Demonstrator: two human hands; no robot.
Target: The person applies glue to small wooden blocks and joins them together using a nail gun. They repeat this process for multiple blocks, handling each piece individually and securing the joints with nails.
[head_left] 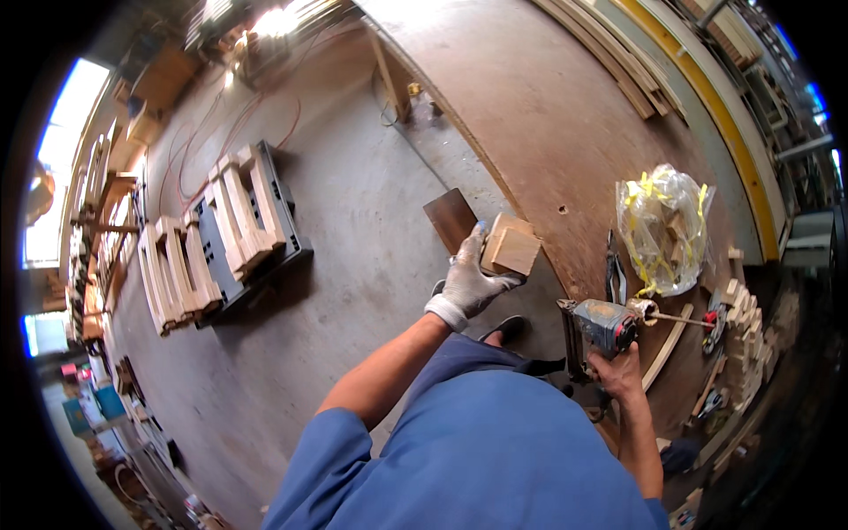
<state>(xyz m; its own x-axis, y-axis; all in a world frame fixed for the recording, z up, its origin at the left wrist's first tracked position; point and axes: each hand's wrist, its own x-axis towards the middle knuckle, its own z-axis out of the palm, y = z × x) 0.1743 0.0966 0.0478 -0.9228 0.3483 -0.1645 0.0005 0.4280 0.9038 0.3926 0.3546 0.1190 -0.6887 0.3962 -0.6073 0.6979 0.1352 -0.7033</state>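
Observation:
My left hand (466, 284), in a pale work glove, is closed around a light wooden block (516, 246) over the near edge of the workbench (565, 132). The block looks built of stacked pieces. To the right, my bare right hand (620, 371) grips the handle of a grey and black nail gun (605, 323). The gun is at the bench's edge; whether it rests on the top I cannot tell. A pair of pliers (616, 274) lies just beyond the gun. Past it sits a clear plastic bag (662, 230) with yellow stripes, wood pieces showing through.
Small wooden pieces (744, 331) are piled at the right. Long planks (609, 57) lie along the bench's far side, beside a yellow rail (755, 190). A dark brown panel (450, 219) is beside the block. On the floor at left, slatted wooden frames (243, 212) sit on a dark pallet (291, 251).

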